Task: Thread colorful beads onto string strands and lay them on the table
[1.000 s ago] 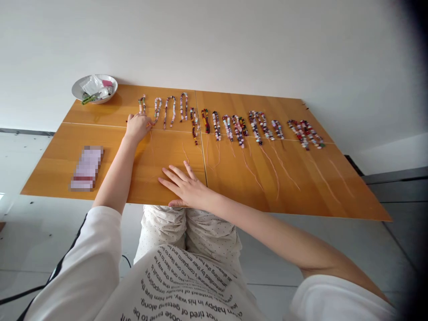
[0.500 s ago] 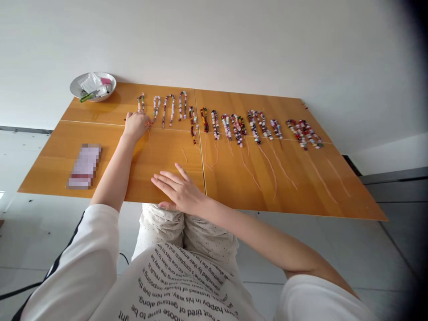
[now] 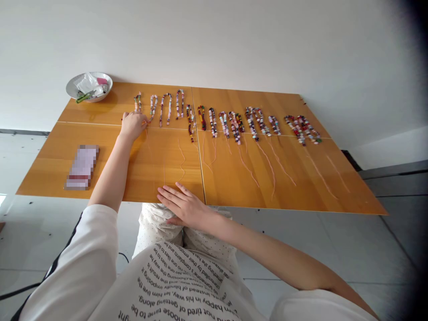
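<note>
At the left end of a row of beaded strings, my left hand reaches over the lower end of a short bead string. Its fingers are curled together on that string and hide part of it. A thin pinkish thread trails from beside the fingertips towards me. Close on the right lies another folded bead string. My right hand is open at the table's front edge, palm down, fingers stretched to the left and holding nothing. Loose thread lies beyond its fingertips.
The wooden table stands against a white wall. A white bowl with plastic bags and a green-handled tool sits at its back left corner. A blurred-out phone-shaped object lies front left. More bead strings with trailing threads extend rightward.
My right hand has moved down and slightly right, towards the table's front edge, uncovering more thread. My left hand stays at the same bead string. The view has shifted slightly.
</note>
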`<state>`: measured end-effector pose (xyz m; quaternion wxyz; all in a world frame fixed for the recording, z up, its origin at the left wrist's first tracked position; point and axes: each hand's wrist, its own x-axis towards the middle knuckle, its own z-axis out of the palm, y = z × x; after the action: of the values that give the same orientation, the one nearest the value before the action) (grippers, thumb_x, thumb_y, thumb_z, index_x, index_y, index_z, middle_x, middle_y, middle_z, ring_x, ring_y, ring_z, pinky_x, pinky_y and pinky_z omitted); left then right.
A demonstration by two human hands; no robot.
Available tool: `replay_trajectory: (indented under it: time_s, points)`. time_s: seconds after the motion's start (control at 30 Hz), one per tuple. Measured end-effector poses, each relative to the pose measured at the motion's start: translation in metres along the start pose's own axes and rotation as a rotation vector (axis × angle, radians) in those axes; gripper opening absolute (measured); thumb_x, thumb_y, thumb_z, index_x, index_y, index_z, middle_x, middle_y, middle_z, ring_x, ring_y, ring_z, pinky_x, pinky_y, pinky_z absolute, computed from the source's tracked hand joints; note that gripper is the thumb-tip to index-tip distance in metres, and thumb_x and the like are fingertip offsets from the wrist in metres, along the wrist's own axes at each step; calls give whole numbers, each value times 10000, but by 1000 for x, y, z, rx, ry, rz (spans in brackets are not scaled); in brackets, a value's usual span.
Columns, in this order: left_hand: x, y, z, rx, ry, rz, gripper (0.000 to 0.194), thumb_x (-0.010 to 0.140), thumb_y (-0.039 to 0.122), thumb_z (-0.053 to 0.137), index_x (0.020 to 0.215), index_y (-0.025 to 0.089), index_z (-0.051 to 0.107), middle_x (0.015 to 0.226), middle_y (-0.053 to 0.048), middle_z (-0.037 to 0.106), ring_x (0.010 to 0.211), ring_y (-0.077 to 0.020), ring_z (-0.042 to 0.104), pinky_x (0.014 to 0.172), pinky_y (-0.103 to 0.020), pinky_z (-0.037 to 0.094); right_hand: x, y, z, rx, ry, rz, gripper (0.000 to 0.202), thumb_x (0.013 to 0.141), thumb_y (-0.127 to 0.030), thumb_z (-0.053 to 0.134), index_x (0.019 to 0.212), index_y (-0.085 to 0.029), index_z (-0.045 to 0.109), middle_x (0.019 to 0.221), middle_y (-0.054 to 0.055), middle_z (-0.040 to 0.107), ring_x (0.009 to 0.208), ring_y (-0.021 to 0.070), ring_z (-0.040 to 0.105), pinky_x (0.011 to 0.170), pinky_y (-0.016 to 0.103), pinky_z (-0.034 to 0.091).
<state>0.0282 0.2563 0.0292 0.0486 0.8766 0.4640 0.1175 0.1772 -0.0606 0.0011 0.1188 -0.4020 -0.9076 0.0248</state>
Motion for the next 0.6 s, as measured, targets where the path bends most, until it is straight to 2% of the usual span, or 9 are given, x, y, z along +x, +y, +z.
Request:
replay_trajectory:
  time_s: [0.13, 0.3, 0.43, 0.6]
  points:
    - [0, 0, 0, -5, -3, -2, 299, 882, 237, 502, 1047, 217, 751, 1166, -101, 718, 1155, -293, 616, 1074, -503, 383, -10, -4, -4, 15, 95, -59, 532, 1016, -477, 444, 1350, -91, 594, 1462, 139, 555, 1373, 266, 535, 1147, 503, 468]
    - [0, -1, -2, -10, -20, -8, 294, 885, 248, 503, 1047, 214, 747, 1195, -101, 712, 1170, -290, 605, 1082, -501, 378, -16, -3, -12, 122, 252, -223, 333, 1025, -336, 470, 1177, -141, 693, 1234, 58, 728, 1193, 158, 666, 1141, 383, 483]
    - [-1, -2, -6, -9, -44, -10, 258, 856, 260, 552, 1009, 212, 754, 1167, -92, 724, 1149, -302, 618, 1084, -510, 376, 4, 8, -18, 113, 349, -137, 306, 1019, -300, 465, 1149, -158, 704, 1178, 20, 750, 1157, 184, 677, 1103, 435, 505]
    - [-3, -3, -14, 12, -69, -25, 201, 807, 246, 623, 938, 208, 770, 1081, -94, 739, 1141, -323, 599, 1078, -524, 373, 44, 23, -20, 22, 393, -111, 283, 1000, -244, 474, 1101, -196, 734, 1175, 5, 749, 1184, 202, 648, 1132, 483, 453]
